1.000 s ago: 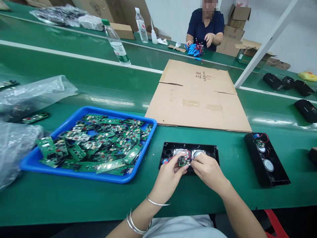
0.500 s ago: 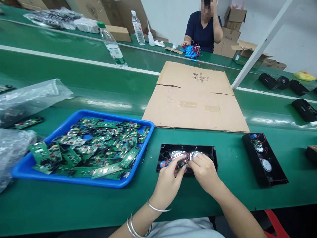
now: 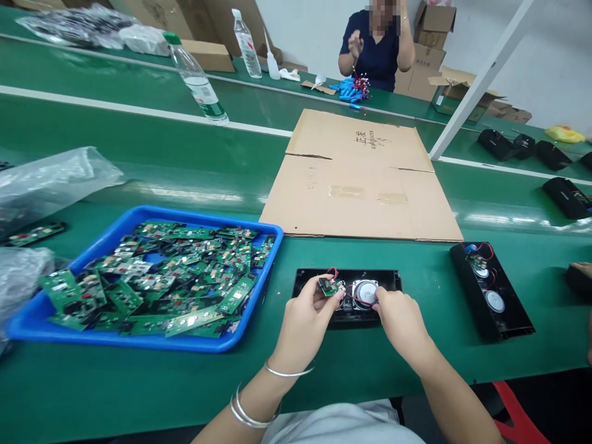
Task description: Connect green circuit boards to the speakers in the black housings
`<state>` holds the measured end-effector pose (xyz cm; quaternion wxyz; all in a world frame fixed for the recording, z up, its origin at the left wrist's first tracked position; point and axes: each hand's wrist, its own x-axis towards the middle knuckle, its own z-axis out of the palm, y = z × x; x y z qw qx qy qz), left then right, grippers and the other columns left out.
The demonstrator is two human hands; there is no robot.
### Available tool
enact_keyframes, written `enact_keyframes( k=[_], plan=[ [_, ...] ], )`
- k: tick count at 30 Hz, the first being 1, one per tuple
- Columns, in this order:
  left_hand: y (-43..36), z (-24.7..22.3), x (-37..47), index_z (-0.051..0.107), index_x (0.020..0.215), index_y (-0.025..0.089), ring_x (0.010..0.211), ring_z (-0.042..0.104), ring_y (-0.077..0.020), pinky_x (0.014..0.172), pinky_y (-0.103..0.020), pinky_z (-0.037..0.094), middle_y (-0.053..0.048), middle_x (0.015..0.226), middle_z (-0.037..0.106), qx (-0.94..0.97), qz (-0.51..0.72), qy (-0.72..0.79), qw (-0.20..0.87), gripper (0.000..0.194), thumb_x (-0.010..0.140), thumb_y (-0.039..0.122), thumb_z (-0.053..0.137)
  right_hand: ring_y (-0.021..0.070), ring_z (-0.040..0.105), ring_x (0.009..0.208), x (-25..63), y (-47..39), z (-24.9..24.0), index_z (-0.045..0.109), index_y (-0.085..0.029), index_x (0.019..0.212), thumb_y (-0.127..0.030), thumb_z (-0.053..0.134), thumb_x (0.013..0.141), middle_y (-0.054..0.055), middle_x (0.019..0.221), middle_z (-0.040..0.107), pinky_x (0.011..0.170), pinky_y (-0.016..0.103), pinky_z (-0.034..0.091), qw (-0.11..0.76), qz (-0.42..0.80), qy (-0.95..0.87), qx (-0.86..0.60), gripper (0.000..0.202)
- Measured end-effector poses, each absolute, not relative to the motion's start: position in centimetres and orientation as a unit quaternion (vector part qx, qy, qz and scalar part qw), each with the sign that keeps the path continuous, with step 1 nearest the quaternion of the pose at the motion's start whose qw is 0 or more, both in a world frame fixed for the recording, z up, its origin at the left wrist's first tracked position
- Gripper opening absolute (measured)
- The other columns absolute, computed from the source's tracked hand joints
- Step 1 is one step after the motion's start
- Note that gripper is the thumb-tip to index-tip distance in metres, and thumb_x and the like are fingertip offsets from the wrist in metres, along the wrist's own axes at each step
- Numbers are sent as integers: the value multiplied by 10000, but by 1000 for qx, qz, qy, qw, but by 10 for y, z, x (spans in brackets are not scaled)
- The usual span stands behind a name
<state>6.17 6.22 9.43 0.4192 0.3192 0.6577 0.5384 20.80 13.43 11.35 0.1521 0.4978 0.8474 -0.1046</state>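
Glossy blue plastic tray (image 3: 152, 344).

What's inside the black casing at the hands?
A round speaker shows in the black casing. The left hand and the circuit board it holds cover part of the left half; whatever lies beneath is hidden.

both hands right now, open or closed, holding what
Left hand: closed, small green circuit board pinched in its fingers.
Right hand: fingers curled at the right-hand speaker in the black case; whether they grip anything cannot be told.
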Motion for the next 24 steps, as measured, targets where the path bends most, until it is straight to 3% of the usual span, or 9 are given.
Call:
enact_keyframes(
  k=[3,5,9,12,16,20,24],
  plan=[
    [65,98,60,553,936,174,764,702,-244,695,-355,585,-59,803,726,324,534,664,411,306,698,352,625,230,629,682,205,134,113,592,-147,933,-73,519,830,91,796,657,500,266,367,138,-118,853,488,146],
    [66,100,59,555,911,176,760,702,-242,687,-347,586,-55,797,727,333,530,668,404,277,699,340,622,191,613,701,207,134,109,587,-162,934,-76,468,852,65,842,639,541,262,407,66,-161,865,470,169],
    [69,105,55,560,858,184,767,702,-237,689,-333,582,-44,784,729,350,519,676,389,210,702,315,612,125,579,685,208,135,94,631,-187,900,-138,460,850,37,855,605,582,228,468,-183,-418,809,371,185],
    [70,107,52,562,832,188,764,703,-240,686,-334,580,-43,780,731,355,518,678,381,185,705,314,609,128,588,697,206,136,82,671,-195,891,-210,579,781,33,856,621,597,230,495,-226,-565,733,305,144],
    [70,104,51,565,860,187,759,705,-236,675,-326,582,-44,786,733,360,517,678,378,192,718,311,600,144,601,810,197,135,78,692,-206,805,-159,577,779,22,849,647,722,250,475,-234,-531,749,321,127],
    [63,93,56,557,952,186,791,703,-224,689,-305,583,-51,844,737,385,526,670,355,252,738,315,591,122,572,607,186,133,78,663,-182,748,-97,594,755,-9,660,624,573,215,429,-206,-462,760,409,110],
    [56,86,60,554,1000,189,798,703,-210,700,-285,580,-56,875,738,418,527,673,307,270,765,321,579,121,539,596,180,131,76,675,-181,711,-78,612,739,0,649,606,567,219,399,-222,-439,765,416,125]
  ],
)
